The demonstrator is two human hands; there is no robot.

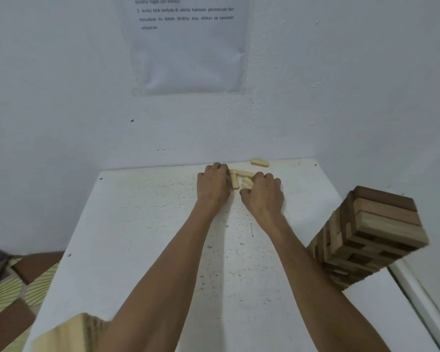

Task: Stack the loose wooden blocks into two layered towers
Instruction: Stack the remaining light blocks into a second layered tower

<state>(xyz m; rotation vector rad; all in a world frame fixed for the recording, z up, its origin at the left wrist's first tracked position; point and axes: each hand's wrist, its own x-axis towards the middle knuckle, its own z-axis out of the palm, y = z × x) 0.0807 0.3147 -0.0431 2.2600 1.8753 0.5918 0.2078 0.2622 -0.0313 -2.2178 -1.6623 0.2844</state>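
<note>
At the far end of the tabletop (163,237), just short of the wall (61,97), both hands work a small cluster of loose blocks (235,180).

1. Grip state. The left hand (212,185) has its fingers curled against the left end of the cluster; whether it pinches a block cannot be told. The right hand (263,190) curls its fingers and thumb round blocks on the right side.
2. Block positions. The cluster lies flat between the 2 hands, with pieces at mixed angles. 1 stray block (260,162) lies apart, at the far edge beside the wall.
3. Towers. The right tower (374,235) stands at the right edge. The near-left tower (71,334) is blurred, with only its top in view.

Recommended procedure, as a judgement: square the blocks side by side before lifting, so that a full layer transfers as 1 unit. Press inward evenly from both ends. Collect the stray block as well. Keep the right forearm away from the right tower during transfer, because the tower stands close to the arm's path.
</note>
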